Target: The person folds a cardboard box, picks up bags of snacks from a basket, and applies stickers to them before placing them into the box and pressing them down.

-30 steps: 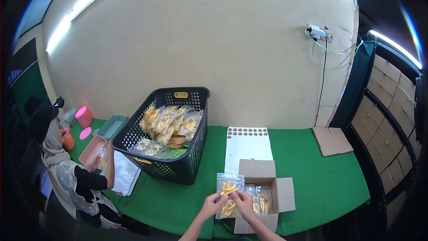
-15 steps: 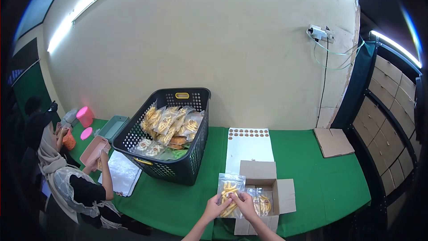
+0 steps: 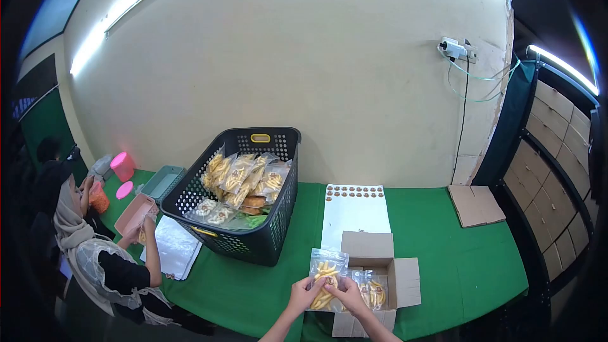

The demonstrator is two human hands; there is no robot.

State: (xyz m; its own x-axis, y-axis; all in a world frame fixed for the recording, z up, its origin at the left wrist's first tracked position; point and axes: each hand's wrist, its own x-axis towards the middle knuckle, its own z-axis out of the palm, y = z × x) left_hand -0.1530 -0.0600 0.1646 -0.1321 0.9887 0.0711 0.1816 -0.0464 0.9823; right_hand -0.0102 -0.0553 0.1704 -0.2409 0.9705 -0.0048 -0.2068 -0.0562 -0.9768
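A clear zip bag of yellow fries-like sticks (image 3: 327,267) is held upright between my two hands, at the left side of an open cardboard box (image 3: 405,282). My left hand (image 3: 303,296) grips its left edge, and my right hand (image 3: 350,296) its right edge. Both thumbs press on the front of the bag, near a small round brown sticker. Inside the box stand more clear bags of the same sticks (image 3: 375,291), also with round stickers. Behind the box lies a white sheet (image 3: 354,215) with rows of small round brown stickers along its top.
A black basket (image 3: 283,228) full of bagged snacks stands left of centre. A flat cardboard piece (image 3: 477,205) lies at the right. At the left, a co-worker (image 3: 114,266) handles something over a pink tray (image 3: 131,216), beside a green tray (image 3: 163,181) and white sheets (image 3: 170,247).
Both hands stay on the bag, with the thumbs nearly in the same spot on its front. The whole view has shifted slightly.
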